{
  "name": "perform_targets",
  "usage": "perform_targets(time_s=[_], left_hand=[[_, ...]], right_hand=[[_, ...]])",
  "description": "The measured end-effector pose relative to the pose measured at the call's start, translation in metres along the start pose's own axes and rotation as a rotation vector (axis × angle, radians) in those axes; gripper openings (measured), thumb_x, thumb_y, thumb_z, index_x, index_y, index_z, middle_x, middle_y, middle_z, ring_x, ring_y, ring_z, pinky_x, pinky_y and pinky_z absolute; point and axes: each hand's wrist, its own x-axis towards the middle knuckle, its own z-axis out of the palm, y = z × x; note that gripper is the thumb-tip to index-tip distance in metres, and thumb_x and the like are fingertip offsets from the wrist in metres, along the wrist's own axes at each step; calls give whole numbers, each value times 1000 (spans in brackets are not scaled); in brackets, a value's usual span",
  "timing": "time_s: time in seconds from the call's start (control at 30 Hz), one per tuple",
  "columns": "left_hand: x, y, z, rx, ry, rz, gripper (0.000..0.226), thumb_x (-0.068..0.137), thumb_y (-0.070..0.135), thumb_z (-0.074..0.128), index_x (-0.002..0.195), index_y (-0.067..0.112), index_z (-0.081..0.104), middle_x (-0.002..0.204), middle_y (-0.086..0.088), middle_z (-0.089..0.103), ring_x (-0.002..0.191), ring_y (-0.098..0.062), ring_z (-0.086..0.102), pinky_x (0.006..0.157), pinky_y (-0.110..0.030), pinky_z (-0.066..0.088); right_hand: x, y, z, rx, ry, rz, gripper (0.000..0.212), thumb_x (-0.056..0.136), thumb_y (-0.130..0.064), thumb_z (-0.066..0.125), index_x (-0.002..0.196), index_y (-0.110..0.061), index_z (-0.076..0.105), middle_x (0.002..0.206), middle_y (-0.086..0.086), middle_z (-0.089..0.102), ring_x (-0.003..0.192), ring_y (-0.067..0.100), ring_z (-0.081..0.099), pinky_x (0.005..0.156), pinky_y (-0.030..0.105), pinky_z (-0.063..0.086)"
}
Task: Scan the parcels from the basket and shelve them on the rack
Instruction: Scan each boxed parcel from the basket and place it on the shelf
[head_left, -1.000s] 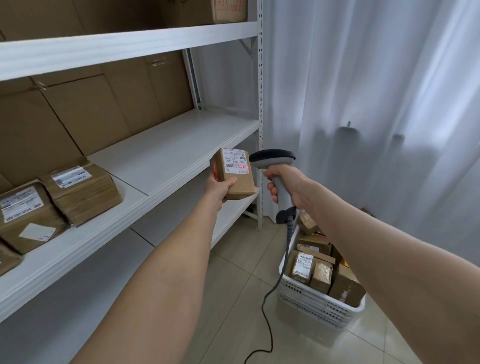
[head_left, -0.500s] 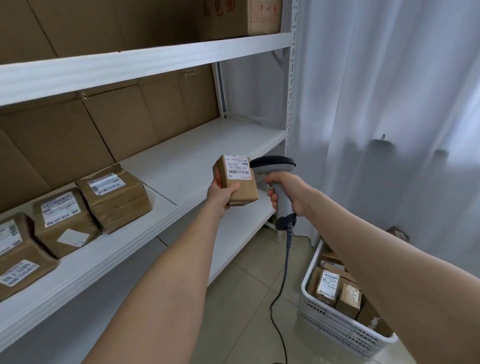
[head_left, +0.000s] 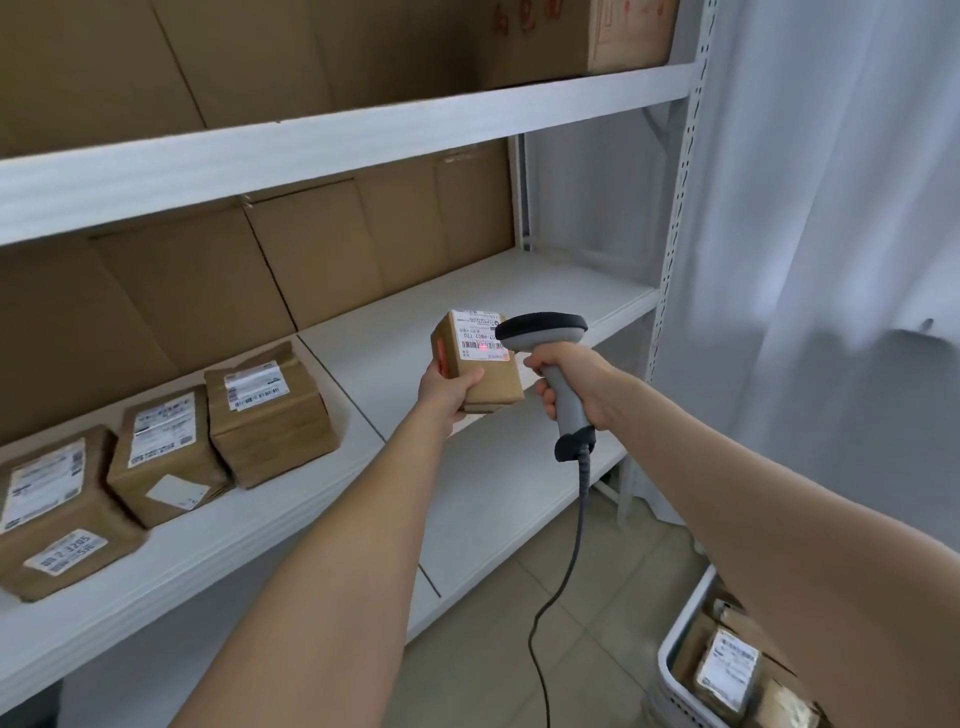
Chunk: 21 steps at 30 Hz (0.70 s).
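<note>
- Rack (head_left: 363, 135) of white metal shelves fills the left and middle of the view, its perforated upright post at the right end.
- White curtain (head_left: 831, 208) hangs just beside that post.
- Brown cardboard sheets (head_left: 322, 260) line the back of the rack behind the middle shelf.
- Large cardboard box (head_left: 623, 31) stands at the right end of the top shelf.
- Three shelved parcels (head_left: 163, 457) sit in a row on the left part of the middle shelf, close together, white labels facing up.
- White slatted basket (head_left: 675, 649) stands on the tiled floor at the lower right, partly hidden by the right forearm, with a labelled packet (head_left: 727, 670) among brown ones inside.
- Small brown parcel (head_left: 491, 374) is held in the air in front of the middle shelf, label up, a red spot of light on its barcode.
- Grey scanner (head_left: 543, 330) has its head right next to the parcel's label.
- Left hand (head_left: 447, 387) grips the parcel from below, thumb on its top face.
- Right hand (head_left: 576, 379) is wrapped round the scanner's handle.
- Dark cable (head_left: 576, 530) hangs from the handle towards the floor.
</note>
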Motion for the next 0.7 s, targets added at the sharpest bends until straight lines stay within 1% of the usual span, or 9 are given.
perform_targets(time_s=[0.03, 0.07, 0.1, 0.23, 0.37, 0.43, 0.5, 0.6, 0.7], left_hand=[[6, 2, -2, -2, 12, -7, 63, 88, 11, 66, 143, 18, 36, 137, -5, 51, 120, -27, 52, 90, -42, 51], [10, 4, -5, -16, 23, -17, 63, 88, 11, 66, 143, 19, 36, 138, -5, 51, 122, -28, 52, 96, -46, 49], [14, 5, -8, -39, 33, -25, 63, 88, 10, 66, 143, 19, 37, 138, -5, 51, 122, -29, 52, 97, -47, 48], [25, 12, -26, -27, 80, -9, 63, 88, 11, 65, 144, 18, 36, 137, -6, 51, 121, -28, 53, 83, -39, 52], [39, 22, -53, 3, 124, 9, 58, 88, 19, 66, 141, 18, 40, 135, -4, 54, 115, -25, 55, 87, -40, 50], [43, 32, -69, 67, 172, 8, 58, 88, 30, 66, 139, 19, 41, 128, -2, 55, 103, -20, 54, 84, -37, 45], [46, 44, -88, 114, 231, 12, 60, 86, 42, 65, 137, 20, 44, 119, 0, 57, 92, -16, 52, 80, -35, 43], [49, 64, -122, 104, 286, -6, 63, 80, 51, 67, 134, 22, 48, 121, -1, 58, 105, -21, 54, 91, -40, 48], [49, 81, -158, 51, 324, -38, 59, 77, 54, 68, 123, 21, 50, 117, -5, 59, 104, -23, 57, 93, -43, 51]], right_hand=[[8, -4, 1, -9, -10, 3, 10, 85, -17, 62, 80, -12, 55, 49, 1, 54, 37, 11, 46, 41, 20, 43], [15, -7, 3, -18, -20, 5, 10, 84, -17, 63, 80, -12, 55, 49, 1, 55, 37, 11, 47, 41, 20, 43], [22, -10, 6, -27, -32, 8, 10, 84, -17, 63, 79, -12, 55, 49, 1, 55, 37, 11, 47, 41, 19, 43], [46, -17, 26, -47, -93, 17, 11, 85, -19, 63, 80, -13, 55, 51, 1, 56, 39, 10, 48, 42, 18, 44], [67, -21, 55, -7, -101, -5, 18, 89, -22, 66, 96, -9, 56, 66, 7, 63, 42, 11, 49, 43, 19, 45], [78, -24, 73, 17, -46, -29, 21, 89, -22, 68, 101, -9, 58, 74, 9, 64, 46, 11, 51, 44, 19, 47], [90, -27, 91, 37, 10, -42, 24, 88, -24, 70, 104, -9, 59, 82, 9, 63, 57, 14, 55, 48, 22, 50], [107, -31, 120, 35, 45, -19, 43, 85, -31, 74, 116, -10, 55, 105, 12, 60, 86, 24, 59, 62, 32, 56], [116, -31, 160, 90, -14, 0, 54, 81, -37, 77, 121, -11, 50, 113, 13, 55, 101, 29, 59, 60, 37, 55]])
